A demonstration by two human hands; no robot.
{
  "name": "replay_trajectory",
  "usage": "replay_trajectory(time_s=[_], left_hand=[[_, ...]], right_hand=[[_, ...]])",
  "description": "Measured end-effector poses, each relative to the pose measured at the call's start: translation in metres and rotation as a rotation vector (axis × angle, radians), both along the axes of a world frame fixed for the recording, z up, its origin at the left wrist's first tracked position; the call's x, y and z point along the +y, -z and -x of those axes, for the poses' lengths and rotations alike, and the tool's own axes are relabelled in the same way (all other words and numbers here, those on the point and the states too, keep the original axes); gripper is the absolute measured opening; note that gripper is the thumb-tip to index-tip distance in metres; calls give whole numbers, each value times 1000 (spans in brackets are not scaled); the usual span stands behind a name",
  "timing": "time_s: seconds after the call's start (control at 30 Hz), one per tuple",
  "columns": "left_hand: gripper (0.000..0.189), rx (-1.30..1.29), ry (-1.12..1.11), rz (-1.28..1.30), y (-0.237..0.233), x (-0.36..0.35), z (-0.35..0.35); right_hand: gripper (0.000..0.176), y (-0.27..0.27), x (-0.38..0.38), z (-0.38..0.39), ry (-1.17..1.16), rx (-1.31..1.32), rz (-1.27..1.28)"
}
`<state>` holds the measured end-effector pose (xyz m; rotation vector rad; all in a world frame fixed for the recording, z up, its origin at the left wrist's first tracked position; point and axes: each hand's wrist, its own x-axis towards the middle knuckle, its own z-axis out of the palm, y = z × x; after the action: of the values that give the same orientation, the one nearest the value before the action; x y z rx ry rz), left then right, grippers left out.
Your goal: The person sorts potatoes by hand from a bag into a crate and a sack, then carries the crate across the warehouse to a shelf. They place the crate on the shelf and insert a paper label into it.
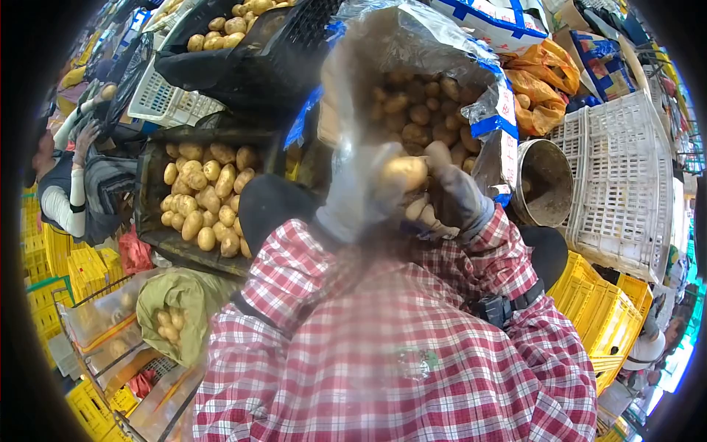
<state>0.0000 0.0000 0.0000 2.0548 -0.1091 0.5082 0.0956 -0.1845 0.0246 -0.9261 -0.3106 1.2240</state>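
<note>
From the head view, I see my left hand (361, 190) and right hand (462, 190) gloved and close together, a pale potato (406, 173) between them, the left against it; I cannot tell how firmly either grips. The potato is just in front of an open plastic-lined bag (495, 81) of potatoes. A metal bucket (543, 183) stands beside the bag; a dark crate (151, 199) of potatoes lies leftward.

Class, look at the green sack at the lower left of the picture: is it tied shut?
No, the green sack lies with its mouth open, and potatoes show inside it.
</note>
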Motion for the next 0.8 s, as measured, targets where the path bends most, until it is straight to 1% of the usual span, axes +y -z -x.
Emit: replay_trajectory(time_s=[0.03,0.07,0.1,0.13,0.17,0.23,0.27,0.3,0.33,0.43,0.5,0.57,0.6,0.63,0.7,0.77,0.8], left_hand=[[65,-81,45,-69,-6,1,-2],[61,-165,88,-136,-8,2,-5],[57,95,121,247,0,19,-2],[54,321,146,708,17,15,-6],[50,381,180,814,28,18,-6],[43,506,224,1027,27,20,-10],[42,473,213,865,24,15,-9],[36,301,145,583,14,3,-6],[31,142,18,299,4,-10,-4],[27,360,-20,310,7,-10,-7],[27,472,-21,544,30,4,-17],[30,545,15,847,34,10,-19],[32,564,52,1032,28,11,-20],[35,582,91,1216,25,12,-20],[38,260,8,814,30,-4,-14],[35,164,-52,544,28,-13,-7],[31,226,-70,481,22,-15,-5]], right_hand=[[78,-19,1,4,-28,-514,41],[76,-14,8,12,38,-629,25],[75,-12,14,20,110,-746,17],[75,-3,6,27,236,-489,27],[75,3,3,26,366,-245,18],[75,2,-1,23,343,-252,44],[75,6,-1,20,332,-270,46],[75,8,-2,21,320,-279,56],[74,8,0,23,310,-305,65],[71,9,2,25,279,-418,83],[68,14,2,27,262,-498,77],[66,12,4,29,279,-511,54],[65,10,5,28,291,-520,44],[64,8,8,29,311,-470,38],[64,4,14,33,353,-361,30],[60,9,16,34,307,-775,229],[58,10,17,31,276,-963,285]])
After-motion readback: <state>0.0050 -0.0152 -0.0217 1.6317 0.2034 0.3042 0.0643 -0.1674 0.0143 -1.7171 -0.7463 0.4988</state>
